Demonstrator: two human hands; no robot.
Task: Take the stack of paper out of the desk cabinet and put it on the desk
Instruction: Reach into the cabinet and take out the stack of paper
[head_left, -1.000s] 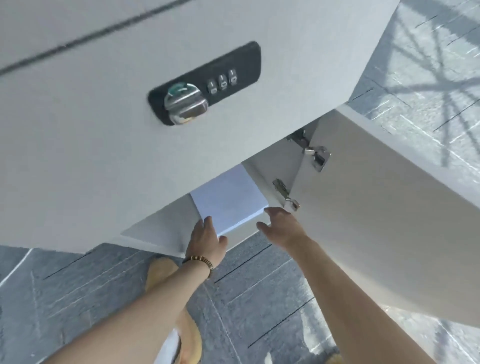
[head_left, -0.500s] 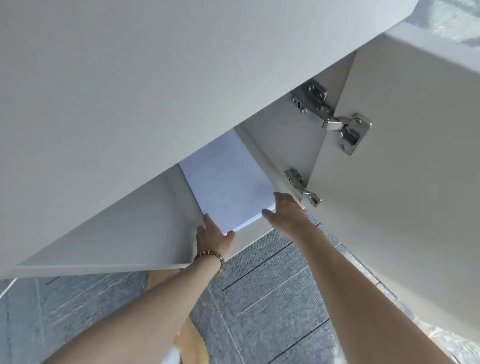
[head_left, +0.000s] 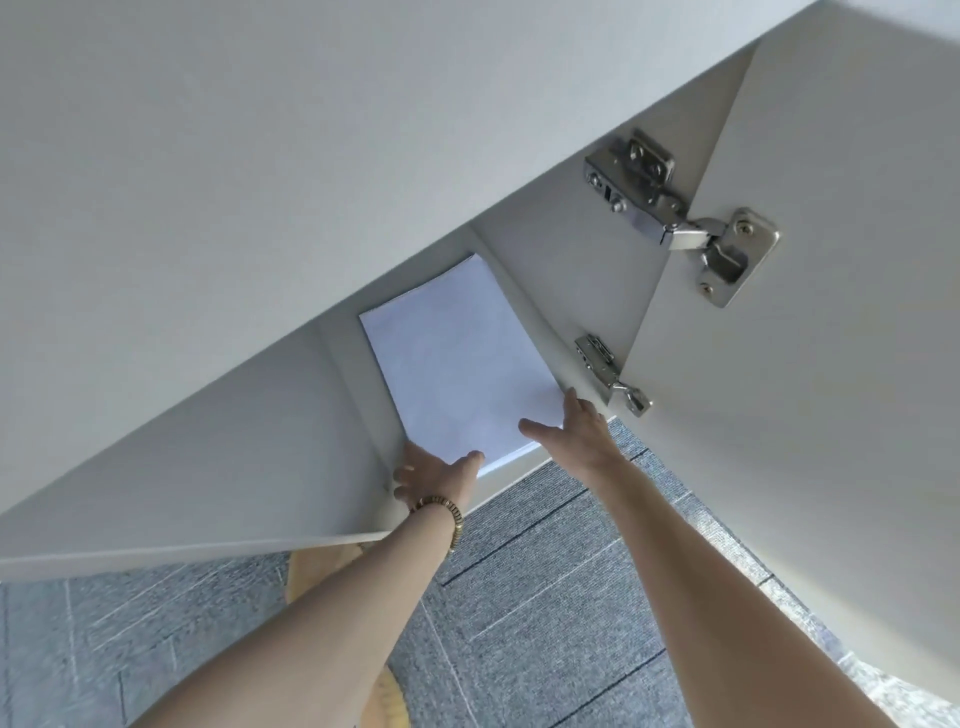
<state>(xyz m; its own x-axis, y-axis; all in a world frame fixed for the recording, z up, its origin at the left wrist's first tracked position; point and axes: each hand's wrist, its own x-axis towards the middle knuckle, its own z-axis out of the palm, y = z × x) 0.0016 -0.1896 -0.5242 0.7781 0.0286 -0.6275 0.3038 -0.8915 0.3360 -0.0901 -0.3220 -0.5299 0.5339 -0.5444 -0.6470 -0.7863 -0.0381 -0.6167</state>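
The stack of paper (head_left: 457, 358) lies inside the cabinet (head_left: 291, 415), left of the open door (head_left: 831, 389).

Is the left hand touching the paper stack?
Touching. The head view shows the left hand with its thumb lying on the near corner of the paper stack.

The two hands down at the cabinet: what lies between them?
In the head view, the near edge of the stack of paper lies between the left hand and the right hand; nothing else.

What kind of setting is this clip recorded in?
Probably an office: grey carpet tiles, a white laminate desk cabinet with its door open on steel hinges, and a white paper stack inside.
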